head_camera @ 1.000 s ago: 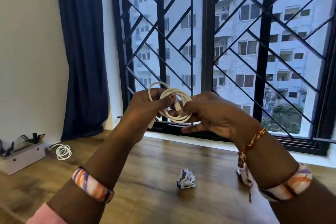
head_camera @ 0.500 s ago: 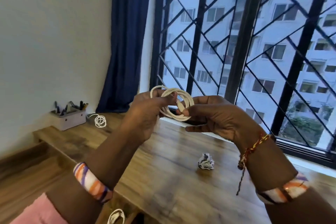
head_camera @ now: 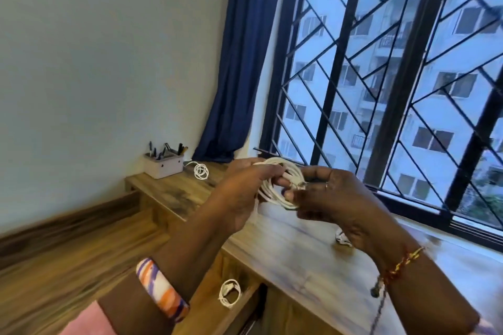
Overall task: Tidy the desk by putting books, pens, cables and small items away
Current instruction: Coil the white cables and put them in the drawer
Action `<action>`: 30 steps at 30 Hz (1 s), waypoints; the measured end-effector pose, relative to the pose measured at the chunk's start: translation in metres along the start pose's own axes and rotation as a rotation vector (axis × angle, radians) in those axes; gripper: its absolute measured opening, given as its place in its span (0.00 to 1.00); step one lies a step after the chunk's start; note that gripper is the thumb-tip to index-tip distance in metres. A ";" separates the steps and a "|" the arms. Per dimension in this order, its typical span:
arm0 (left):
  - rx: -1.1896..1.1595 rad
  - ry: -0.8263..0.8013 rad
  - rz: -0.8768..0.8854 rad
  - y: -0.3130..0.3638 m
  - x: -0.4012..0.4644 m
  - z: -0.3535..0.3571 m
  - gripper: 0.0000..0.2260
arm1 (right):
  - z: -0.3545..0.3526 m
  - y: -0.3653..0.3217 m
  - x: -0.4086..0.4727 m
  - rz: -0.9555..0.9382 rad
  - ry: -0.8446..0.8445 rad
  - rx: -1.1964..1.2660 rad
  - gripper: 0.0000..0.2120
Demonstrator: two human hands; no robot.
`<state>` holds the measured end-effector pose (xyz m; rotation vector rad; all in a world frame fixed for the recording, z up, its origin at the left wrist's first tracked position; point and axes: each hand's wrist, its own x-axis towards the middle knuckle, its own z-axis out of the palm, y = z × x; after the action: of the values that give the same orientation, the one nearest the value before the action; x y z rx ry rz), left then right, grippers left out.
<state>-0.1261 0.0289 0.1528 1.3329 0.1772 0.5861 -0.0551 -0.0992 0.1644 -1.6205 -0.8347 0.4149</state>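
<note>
White coiled cable [head_camera: 275, 190] pinched between left hand [head_camera: 245, 193] and right hand [head_camera: 329, 198].

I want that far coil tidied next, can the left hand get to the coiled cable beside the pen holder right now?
Probably not yet: the left hand grips the white cable coil, and the coiled cable lies far off.

There is just one camera, worn on the person's head. It looks forward and down, tilted, close to both hands, toward the desk [head_camera: 285, 250] and window [head_camera: 381, 76].
</note>
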 end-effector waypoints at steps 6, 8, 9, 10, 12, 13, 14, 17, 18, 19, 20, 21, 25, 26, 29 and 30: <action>0.175 0.053 0.028 0.004 -0.010 0.005 0.07 | 0.006 -0.003 -0.017 -0.439 0.158 -0.234 0.19; 0.195 -0.004 0.025 0.003 -0.013 0.010 0.08 | 0.003 -0.001 -0.021 -0.466 0.190 -0.236 0.16; 0.208 -0.045 0.022 0.003 -0.015 0.012 0.07 | 0.001 -0.002 -0.023 -0.463 0.203 -0.203 0.12; 0.221 -0.095 0.022 0.003 -0.017 0.014 0.07 | -0.002 -0.003 -0.025 -0.438 0.220 -0.131 0.09; 0.254 -0.176 0.031 0.003 -0.021 0.018 0.05 | -0.007 -0.007 -0.027 -0.335 0.255 0.054 0.07; 0.279 -0.183 0.042 0.002 -0.021 0.021 0.05 | -0.009 -0.009 -0.027 -0.288 0.274 0.121 0.08; 0.318 -0.166 0.063 0.001 -0.020 0.024 0.07 | -0.012 -0.011 -0.025 -0.259 0.296 0.157 0.07; 0.499 -0.097 0.214 -0.005 -0.017 0.032 0.08 | -0.017 -0.017 -0.018 -0.219 0.424 0.236 0.06; 0.562 -0.080 0.288 -0.008 -0.015 0.035 0.08 | -0.020 -0.018 -0.014 -0.215 0.473 0.267 0.08; 0.632 -0.046 0.363 -0.013 -0.012 0.038 0.08 | -0.022 -0.019 -0.010 -0.198 0.511 0.289 0.09; 0.713 0.004 0.432 -0.017 -0.010 0.042 0.07 | -0.024 -0.018 -0.007 -0.174 0.530 0.298 0.10; 0.799 0.063 0.492 -0.020 -0.007 0.045 0.06 | -0.025 -0.018 -0.004 -0.138 0.527 0.307 0.11; 0.906 0.142 0.768 -0.021 0.008 0.062 0.15 | -0.031 -0.015 0.007 -0.004 0.377 0.415 0.10; 0.941 0.118 0.894 -0.019 0.012 0.065 0.18 | -0.034 -0.017 0.009 0.017 0.354 0.420 0.10; 1.106 0.086 1.179 -0.019 0.033 0.075 0.19 | -0.055 -0.020 0.020 0.061 0.358 0.399 0.11; 1.131 0.097 1.209 -0.020 0.043 0.079 0.18 | -0.063 -0.019 0.024 0.076 0.365 0.369 0.12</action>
<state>-0.0492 -0.0199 0.1624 2.4886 -0.3221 1.7238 -0.0015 -0.1258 0.2016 -1.3300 -0.3935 0.2931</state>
